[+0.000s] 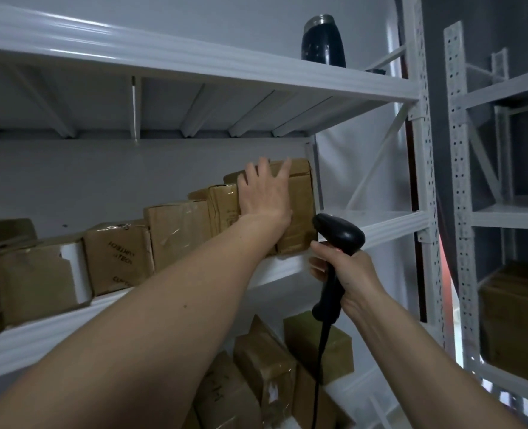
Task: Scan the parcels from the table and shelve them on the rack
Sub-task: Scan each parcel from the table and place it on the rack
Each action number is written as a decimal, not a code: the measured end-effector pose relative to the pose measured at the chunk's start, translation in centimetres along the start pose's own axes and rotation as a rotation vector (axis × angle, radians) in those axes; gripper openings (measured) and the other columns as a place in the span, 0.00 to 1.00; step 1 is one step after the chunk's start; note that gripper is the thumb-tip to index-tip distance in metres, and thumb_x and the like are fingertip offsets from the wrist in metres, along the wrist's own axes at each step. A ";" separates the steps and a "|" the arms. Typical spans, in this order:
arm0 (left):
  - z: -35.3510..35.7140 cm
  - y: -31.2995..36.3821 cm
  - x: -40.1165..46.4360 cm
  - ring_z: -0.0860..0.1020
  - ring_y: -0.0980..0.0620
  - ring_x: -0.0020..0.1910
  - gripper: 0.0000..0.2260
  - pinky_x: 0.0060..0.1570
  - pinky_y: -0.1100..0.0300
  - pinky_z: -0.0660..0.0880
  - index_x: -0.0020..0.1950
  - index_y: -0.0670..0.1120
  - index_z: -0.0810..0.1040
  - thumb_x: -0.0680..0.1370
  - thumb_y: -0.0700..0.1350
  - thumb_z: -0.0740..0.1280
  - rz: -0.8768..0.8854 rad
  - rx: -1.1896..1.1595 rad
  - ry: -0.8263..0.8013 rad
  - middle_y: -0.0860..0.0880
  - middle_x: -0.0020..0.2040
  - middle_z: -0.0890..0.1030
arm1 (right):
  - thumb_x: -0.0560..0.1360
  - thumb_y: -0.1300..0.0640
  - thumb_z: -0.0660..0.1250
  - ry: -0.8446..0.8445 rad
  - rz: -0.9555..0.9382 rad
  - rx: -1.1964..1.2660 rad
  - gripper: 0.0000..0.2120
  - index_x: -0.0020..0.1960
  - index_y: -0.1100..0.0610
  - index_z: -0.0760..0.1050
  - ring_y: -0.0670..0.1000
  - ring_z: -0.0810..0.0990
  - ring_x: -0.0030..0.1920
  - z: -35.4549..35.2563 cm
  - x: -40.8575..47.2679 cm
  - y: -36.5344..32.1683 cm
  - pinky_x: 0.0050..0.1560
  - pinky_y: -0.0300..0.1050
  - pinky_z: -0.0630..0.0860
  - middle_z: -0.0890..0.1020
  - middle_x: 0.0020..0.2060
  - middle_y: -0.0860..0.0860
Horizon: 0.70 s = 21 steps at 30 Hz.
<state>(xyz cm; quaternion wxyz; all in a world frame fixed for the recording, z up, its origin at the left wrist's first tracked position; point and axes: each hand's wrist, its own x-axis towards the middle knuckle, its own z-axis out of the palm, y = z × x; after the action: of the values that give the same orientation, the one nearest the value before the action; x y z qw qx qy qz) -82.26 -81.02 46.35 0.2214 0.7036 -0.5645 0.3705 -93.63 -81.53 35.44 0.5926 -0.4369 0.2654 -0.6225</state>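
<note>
a single head-worn wide-angle view, close to the white rack (pixel 287 85), faces forward and slightly upward at its middle shelf (pixel 389 222); both forearms reach in from the bottom edge. a second rack (pixel 461 181) stands at the right margin.

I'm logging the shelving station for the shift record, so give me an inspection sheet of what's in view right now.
Surface: white metal rack; the table is not in view.
Job's things: row of brown cardboard parcels on the middle shelf; the rightmost parcel stands at the row's end; more parcels on the shelf below.
Clutter: dark flask upright on the top shelf.
Grippers: left hand pressed flat against the rightmost parcel's front; right hand grips the black barcode scanner.
Cables: scanner cord hangs down from the handle.
Surroundings: second white rack to the right, holding a box low down.
</note>
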 end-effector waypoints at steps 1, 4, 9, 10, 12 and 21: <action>-0.2 -0.3 -0.7 0.58 0.41 0.73 0.41 0.72 0.46 0.60 0.78 0.54 0.53 0.72 0.53 0.74 0.022 -0.034 0.025 0.42 0.74 0.59 | 0.71 0.64 0.73 -0.017 -0.001 0.002 0.14 0.55 0.62 0.78 0.56 0.83 0.47 0.2 -0.7 0.0 0.43 0.45 0.80 0.82 0.46 0.57; -1.0 -1.2 -3.6 0.58 0.44 0.74 0.33 0.71 0.50 0.62 0.76 0.51 0.61 0.74 0.45 0.72 0.085 -0.239 0.168 0.43 0.74 0.61 | 0.71 0.65 0.73 -0.076 0.018 -0.009 0.10 0.52 0.63 0.78 0.54 0.82 0.41 0.8 -2.9 0.4 0.38 0.43 0.79 0.83 0.41 0.58; -1.3 -6.1 -11.7 0.70 0.53 0.62 0.21 0.59 0.63 0.69 0.68 0.50 0.72 0.76 0.37 0.66 -0.069 -0.667 0.091 0.50 0.63 0.73 | 0.71 0.65 0.73 -0.210 0.090 -0.085 0.05 0.46 0.62 0.79 0.50 0.79 0.32 3.2 -8.0 3.0 0.35 0.42 0.78 0.81 0.32 0.54; -1.0 -7.7 -13.5 0.73 0.54 0.58 0.18 0.59 0.62 0.72 0.64 0.50 0.75 0.76 0.36 0.66 -0.152 -0.767 0.035 0.51 0.60 0.75 | 0.71 0.65 0.73 -0.238 0.109 -0.100 0.04 0.45 0.62 0.79 0.49 0.79 0.31 3.9 -9.2 3.9 0.34 0.42 0.77 0.80 0.31 0.54; -0.3 -11.3 -17.5 0.78 0.53 0.52 0.12 0.57 0.58 0.76 0.53 0.52 0.79 0.76 0.35 0.66 -0.322 -0.928 -0.073 0.52 0.51 0.80 | 0.70 0.65 0.74 -0.292 0.159 -0.124 0.04 0.42 0.60 0.79 0.50 0.78 0.31 5.3 -11.9 5.9 0.36 0.44 0.76 0.80 0.30 0.54; -3.1 -29.5 -37.9 0.77 0.54 0.36 0.06 0.44 0.59 0.76 0.46 0.44 0.82 0.76 0.34 0.69 -0.778 -0.987 -0.277 0.48 0.37 0.80 | 0.70 0.64 0.74 -0.564 0.413 -0.175 0.07 0.47 0.65 0.80 0.50 0.78 0.33 16.3 -26.0 17.0 0.37 0.42 0.77 0.79 0.33 0.54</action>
<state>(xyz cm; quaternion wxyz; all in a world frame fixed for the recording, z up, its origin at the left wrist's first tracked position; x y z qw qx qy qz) -58.13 -47.12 22.22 0.5624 0.7137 -0.3953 -0.1343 -73.27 -55.93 22.85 0.7162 -0.5778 0.2262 -0.3194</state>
